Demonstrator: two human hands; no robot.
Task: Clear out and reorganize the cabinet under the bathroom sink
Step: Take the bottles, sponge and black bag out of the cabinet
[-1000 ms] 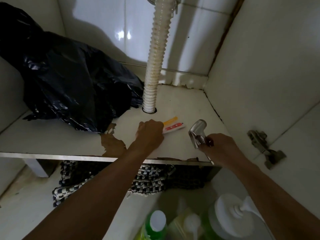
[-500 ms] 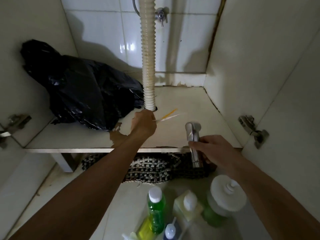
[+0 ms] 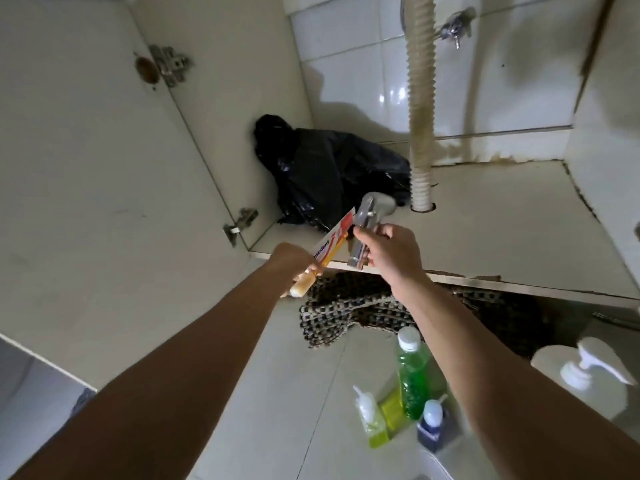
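My left hand (image 3: 292, 259) grips a toothpaste tube (image 3: 332, 240) with red and orange print, plus an orange tube end (image 3: 303, 287) sticking out below the fist. My right hand (image 3: 388, 251) is closed on a chrome bidet sprayer head (image 3: 369, 216), held just in front of the cabinet floor's front edge (image 3: 485, 277). Both hands are close together, the tube's tip almost touching the sprayer. A black plastic bag (image 3: 325, 171) sits in the cabinet's back left corner.
A ribbed drain hose (image 3: 420, 98) drops through a hole in the cabinet floor. The left door (image 3: 104, 168) stands open. A checkered mat (image 3: 353, 313) lies under the cabinet. On the floor tiles stand a green bottle (image 3: 412, 375), small bottles (image 3: 429, 426) and a white pump dispenser (image 3: 585, 375).
My left hand picked the toothpaste tube off the cabinet floor and drew it back toward me. My right hand carried the sprayer leftward to meet it. The view swung left and pulled back.
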